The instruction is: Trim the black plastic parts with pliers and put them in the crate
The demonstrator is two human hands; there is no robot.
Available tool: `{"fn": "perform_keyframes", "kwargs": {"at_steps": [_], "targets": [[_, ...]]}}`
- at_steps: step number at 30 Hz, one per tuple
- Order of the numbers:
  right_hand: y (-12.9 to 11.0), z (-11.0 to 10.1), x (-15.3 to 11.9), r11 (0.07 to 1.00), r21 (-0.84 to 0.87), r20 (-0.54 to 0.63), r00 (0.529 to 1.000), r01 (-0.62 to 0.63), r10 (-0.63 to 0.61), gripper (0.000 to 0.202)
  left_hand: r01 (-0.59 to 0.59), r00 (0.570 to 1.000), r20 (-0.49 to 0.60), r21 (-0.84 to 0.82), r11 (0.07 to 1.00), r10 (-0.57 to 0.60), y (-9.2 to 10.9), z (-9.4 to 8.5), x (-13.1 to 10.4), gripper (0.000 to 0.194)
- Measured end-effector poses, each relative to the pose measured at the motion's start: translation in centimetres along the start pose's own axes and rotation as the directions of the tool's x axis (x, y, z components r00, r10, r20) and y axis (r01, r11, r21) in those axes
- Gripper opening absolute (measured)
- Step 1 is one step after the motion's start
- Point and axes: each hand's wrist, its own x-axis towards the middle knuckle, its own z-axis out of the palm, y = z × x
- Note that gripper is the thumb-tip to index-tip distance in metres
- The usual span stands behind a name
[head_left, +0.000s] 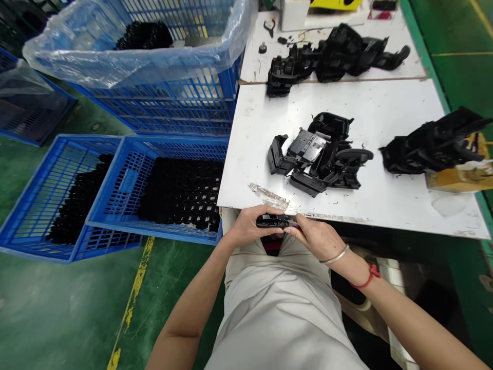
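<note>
Just off the table's front edge, my left hand (pixel 249 225) is closed around a small black plastic part (pixel 271 221). My right hand (pixel 318 237) pinches something thin and light-coloured against the part's right end; its kind is too small to make out, and my fingers cover most of it. Beyond the hands, a loose pile of black plastic parts (pixel 321 154) lies on the white table (pixel 254 133). Among these parts sits a grey, metallic-looking block (pixel 308 145).
Blue crates (pixel 154 234) with rows of black parts stand on the floor at left. A larger, plastic-lined blue crate (pixel 162 97) is behind them. More black parts (pixel 342 54) lie at the table's back; another stack (pixel 431 144) is at right beside a yellow box (pixel 462 177).
</note>
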Motion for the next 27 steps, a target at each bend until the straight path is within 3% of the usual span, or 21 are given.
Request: {"fn": "perform_keyframes", "kwargs": {"at_steps": [15, 27], "targets": [[-0.07, -0.09, 0.04, 1.0, 0.003, 0.039, 0.999, -0.013, 0.013, 0.059, 0.0, 1.0, 0.003, 0.01, 1.0, 0.0, 0.16, -0.02, 0.01, 0.038], [-0.02, 0.29, 0.02, 0.998, -0.026, -0.029, 0.998, 0.053, -0.054, 0.065, -0.032, 0.999, -0.002, 0.009, 0.999, 0.032, -0.03, 0.07, 0.03, 0.038]]}}
